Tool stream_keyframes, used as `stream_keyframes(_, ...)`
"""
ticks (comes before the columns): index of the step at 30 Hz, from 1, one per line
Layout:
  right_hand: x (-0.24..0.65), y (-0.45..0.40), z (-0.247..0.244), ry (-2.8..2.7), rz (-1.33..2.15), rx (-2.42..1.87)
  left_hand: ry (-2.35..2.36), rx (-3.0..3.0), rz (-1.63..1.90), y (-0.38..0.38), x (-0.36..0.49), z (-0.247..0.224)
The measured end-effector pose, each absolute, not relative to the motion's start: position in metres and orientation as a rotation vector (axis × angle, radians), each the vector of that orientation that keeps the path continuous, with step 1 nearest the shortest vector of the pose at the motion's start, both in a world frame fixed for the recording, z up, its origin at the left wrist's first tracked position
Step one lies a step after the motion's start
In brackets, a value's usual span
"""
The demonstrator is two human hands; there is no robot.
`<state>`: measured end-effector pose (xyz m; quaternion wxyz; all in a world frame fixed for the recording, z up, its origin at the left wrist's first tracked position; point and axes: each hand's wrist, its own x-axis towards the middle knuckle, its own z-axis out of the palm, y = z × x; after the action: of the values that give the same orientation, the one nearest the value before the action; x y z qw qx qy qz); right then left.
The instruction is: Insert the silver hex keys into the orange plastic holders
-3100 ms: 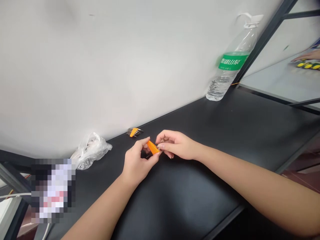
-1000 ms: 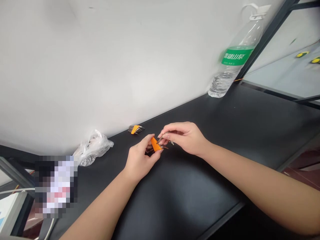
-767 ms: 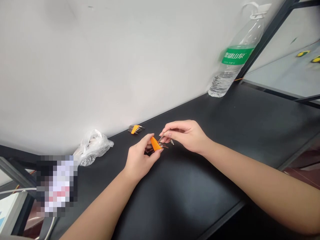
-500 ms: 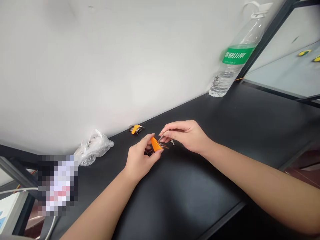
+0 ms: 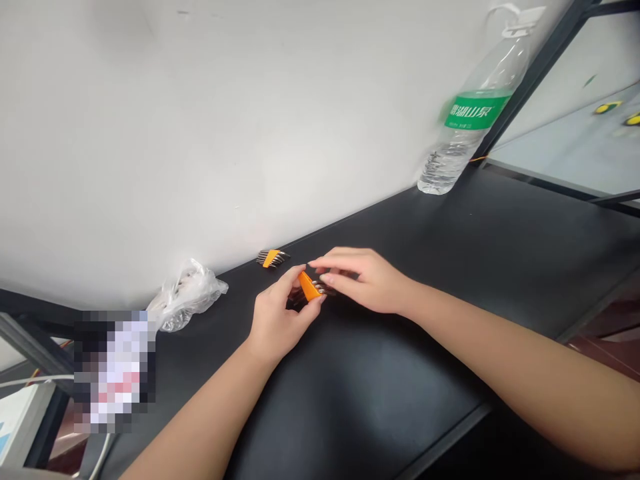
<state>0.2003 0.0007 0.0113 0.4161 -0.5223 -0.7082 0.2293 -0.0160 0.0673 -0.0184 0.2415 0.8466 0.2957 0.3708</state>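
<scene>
My left grip (image 5: 277, 319) is closed around the orange plastic holder (image 5: 309, 287) of a hex key set, with my fingers curled around it and my thumb across the top, low over the black counter (image 5: 400, 373). The holder sits between my two hands, and its dark metal hex keys (image 5: 321, 289) stick out toward my right grip (image 5: 363, 280). The fingers of that hand lie bunched over the far end of the holder. They hide the keys there, so I cannot tell whether they are pinching one or only resting against them. I judge the set to be light and stiff, with hard plastic that won't give and thin steel keys that are probably slick. A key held only at its tip could slip, so I'd take it along its shank, close to the holder, and keep the holder itself firm across its broad middle. A second hex key set (image 5: 271, 259) with an orange band lies on the counter by the wall, just beyond my hands. A crumpled clear plastic bag (image 5: 187, 295) lies further left, and a water bottle (image 5: 463, 143) with a green label stands far to the right against the wall.
</scene>
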Motion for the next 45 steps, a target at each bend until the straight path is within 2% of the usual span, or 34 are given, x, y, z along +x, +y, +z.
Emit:
stream_keyframes(7,0.233,0.012,0.010,-1.867,0.440,-1.943,0.843,2.362,0.962,0.070,-0.018,-0.024)
stream_keyframes(21,0.232,0.010,0.009,-1.944,0.476,-2.348,0.799,2.388,0.962,0.070,-0.017,-0.024)
stream_keyframes(26,0.233,0.010,0.014,-1.880,0.753,-2.228,0.790,2.388,0.937,0.070,-0.017,-0.025)
stream_keyframes(29,0.233,0.011,0.015,-1.845,0.807,-2.172,0.789,2.393,0.934,0.070,-0.017,-0.025)
stream_keyframes(33,0.231,0.012,0.014,-1.895,0.756,-2.227,0.790,2.405,0.927,0.071,-0.018,-0.026)
stream_keyframes(38,0.230,0.009,0.009,-2.029,0.458,-2.345,0.786,2.404,0.927,0.071,-0.018,-0.027)
stream_keyframes(41,0.236,0.008,0.010,-1.975,0.478,-2.329,0.784,2.398,0.919,0.071,-0.017,-0.026)
stream_keyframes(43,0.240,0.008,0.011,-1.844,0.600,-2.190,0.775,2.387,0.909,0.070,-0.016,-0.025)
stream_keyframes(45,0.240,0.009,0.013,-1.663,0.806,-1.872,0.761,2.374,0.900,0.070,-0.016,-0.025)
